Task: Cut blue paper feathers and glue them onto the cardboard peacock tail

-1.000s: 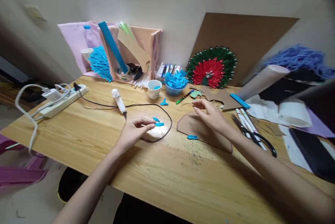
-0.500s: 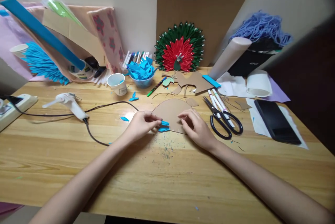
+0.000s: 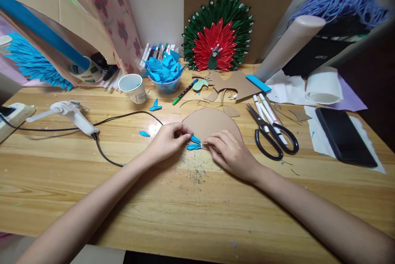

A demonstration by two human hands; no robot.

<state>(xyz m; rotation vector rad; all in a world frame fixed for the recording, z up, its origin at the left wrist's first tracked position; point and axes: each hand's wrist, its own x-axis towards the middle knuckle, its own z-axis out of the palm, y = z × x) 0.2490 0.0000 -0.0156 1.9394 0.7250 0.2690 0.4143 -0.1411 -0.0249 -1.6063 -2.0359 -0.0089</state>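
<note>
Upper blue petal [image 3: 195,139]: positioned at the lower left part of the cardboard semicircle [image 3: 212,122]; whether it touches the board cannot be determined. All clock directions are taken from this petal, with 12 o'clock at the top of the view.

Left hand [image 3: 168,140]: at 9 o'clock. Thumb and forefinger are clamped on the petal's left end; the remainder of the petal projects from the fingertips toward 4 o'clock.

Lower blue petal [image 3: 194,147]: at 6 o'clock, just beside the upper one, lying at the straight edge of the board.

Right hand [image 3: 231,153]: between 3 and 4 o'clock, over the right part of the board. The fingers are curled, with the tips near the right ends of both petals. Whether they grip anything cannot be determined.

Cardboard semicircle: flat on the wooden table [image 3: 173,214], curved edge toward 12 o'clock.

Surrounding items:
- Loose blue petal [image 3: 144,134]: 9 o'clock, beyond the left hand's fingers.
- White glue gun [image 3: 74,118]: 9 o'clock, farther out.
- Paper cup [image 3: 138,95]: between 10 and 11 o'clock.
- Bowl [image 3: 168,87] heaped with blue pieces: 11 o'clock.
- Red and green fan-shaped craft [image 3: 216,42]: just past 12 o'clock, in front of a brown panel.
- Scissors [image 3: 262,123]: 3 o'clock, blades spread slightly.
- Black phone [image 3: 345,136]: 3 o'clock, beyond the scissors.
</note>
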